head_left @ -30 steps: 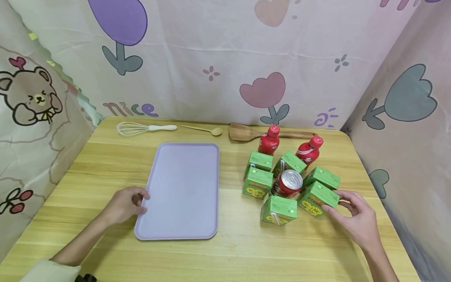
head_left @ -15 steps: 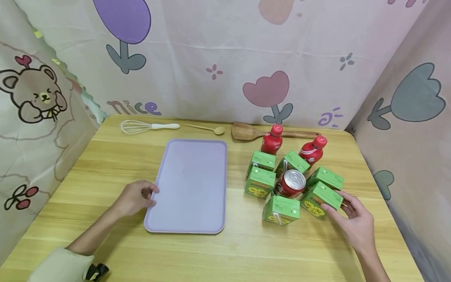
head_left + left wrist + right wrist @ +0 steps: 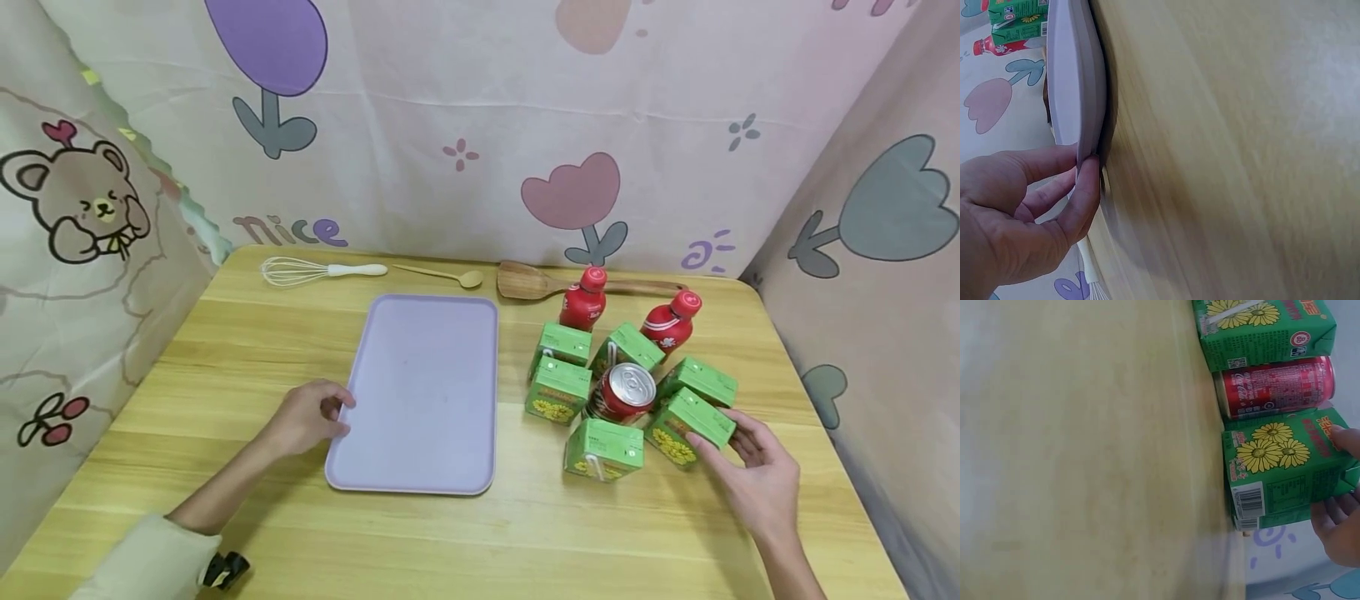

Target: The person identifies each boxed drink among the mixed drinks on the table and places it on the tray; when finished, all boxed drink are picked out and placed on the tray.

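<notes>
My left hand [image 3: 303, 417] pinches the left rim of a lilac rectangular tray [image 3: 420, 392], which holds nothing. In the left wrist view, thumb and fingers [image 3: 1082, 197] grip the tray's rim [image 3: 1091, 94] from both sides. At the right, my right hand [image 3: 761, 475] holds the nearest right-hand green drink carton [image 3: 686, 429] between thumb and fingers. Yellow flowers show on this drink carton [image 3: 1272, 456] in the right wrist view. A red cola can [image 3: 626, 392] stands just left of it, ringed by several matching green cartons [image 3: 558, 387].
Two red bottles [image 3: 583, 300] stand behind the cartons. Along the table's back edge lie a whisk [image 3: 322, 271], a small spoon [image 3: 468, 278] and a wooden spatula [image 3: 525, 282]. Patterned cloth [image 3: 420, 108] hangs behind the wooden table [image 3: 420, 550] and at its sides.
The left hand has slid the tray to the right and slightly away, closer to the cartons. The right hand keeps its hold on the same carton, which stays among the others.
</notes>
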The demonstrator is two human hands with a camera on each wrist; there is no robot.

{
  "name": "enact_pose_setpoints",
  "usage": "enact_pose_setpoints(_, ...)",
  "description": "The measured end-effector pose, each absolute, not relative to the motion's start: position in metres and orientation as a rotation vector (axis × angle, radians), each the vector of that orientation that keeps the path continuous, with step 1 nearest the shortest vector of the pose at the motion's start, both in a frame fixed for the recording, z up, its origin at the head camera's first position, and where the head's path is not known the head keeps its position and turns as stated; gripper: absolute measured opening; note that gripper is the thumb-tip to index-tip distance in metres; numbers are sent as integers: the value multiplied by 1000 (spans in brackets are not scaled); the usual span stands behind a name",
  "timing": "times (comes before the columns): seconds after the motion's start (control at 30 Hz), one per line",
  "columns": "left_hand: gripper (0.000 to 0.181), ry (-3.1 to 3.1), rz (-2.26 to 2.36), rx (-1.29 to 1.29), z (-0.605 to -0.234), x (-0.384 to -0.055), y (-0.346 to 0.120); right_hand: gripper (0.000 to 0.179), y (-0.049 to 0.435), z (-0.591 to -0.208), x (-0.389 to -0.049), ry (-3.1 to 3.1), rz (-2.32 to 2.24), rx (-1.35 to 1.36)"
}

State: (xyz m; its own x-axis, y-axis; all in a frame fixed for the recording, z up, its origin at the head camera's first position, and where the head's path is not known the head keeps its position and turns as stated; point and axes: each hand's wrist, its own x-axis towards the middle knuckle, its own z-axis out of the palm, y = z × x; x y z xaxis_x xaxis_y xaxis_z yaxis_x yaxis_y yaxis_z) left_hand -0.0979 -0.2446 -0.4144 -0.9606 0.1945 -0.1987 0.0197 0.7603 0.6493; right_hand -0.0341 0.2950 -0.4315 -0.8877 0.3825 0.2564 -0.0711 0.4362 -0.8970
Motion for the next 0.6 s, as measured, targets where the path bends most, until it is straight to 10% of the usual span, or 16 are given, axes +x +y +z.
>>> enact_pose_setpoints(0.6,31,2739,1008,205,-420,-93,-246,48,285,-383,-31,-2150,1634,-335)
